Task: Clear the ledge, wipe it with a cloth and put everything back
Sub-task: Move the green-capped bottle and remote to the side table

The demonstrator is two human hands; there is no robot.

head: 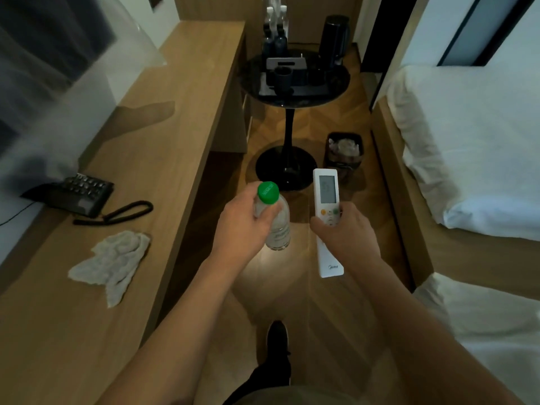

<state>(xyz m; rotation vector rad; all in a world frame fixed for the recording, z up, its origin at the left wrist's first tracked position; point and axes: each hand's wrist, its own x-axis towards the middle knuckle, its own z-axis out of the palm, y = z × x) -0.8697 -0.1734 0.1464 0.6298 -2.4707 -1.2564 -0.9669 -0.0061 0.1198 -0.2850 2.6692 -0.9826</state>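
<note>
- Our left hand (248,226) grips a clear bottle (277,226) by the shoulder, fingers curled round it just under the green cap (268,192); the bottle hangs upright over the floor, off the ledge (175,141)
- Our right hand (342,232) holds a white remote (327,220) about its middle, thumb across the buttons, screen end pointing away from us; it too is over the floor, between ledge and bed (473,147)
- On the ledge we see a grey cloth (112,264) lying crumpled near the front edge, a black phone (76,194) with its cord beside the wall, and otherwise bare wood as far as we can see
- We cannot tell from this alone whether we are carrying things off or bringing them back; the cloth lying loose and unheld, and the phone sitting in place, fit either reading; our guess is that this is a carrying step, both hands full
- If clearing, the next move calls for a spot to set both down: the round black table (298,83) ahead is crowded with cups, so the bed looks the easier place; only then is a hand free for the cloth
- If restoring, we need to swing left and set the bottle upright and the remote flat on the wood, clear of the cloth; the bottle should land on its base, not tipped
</note>
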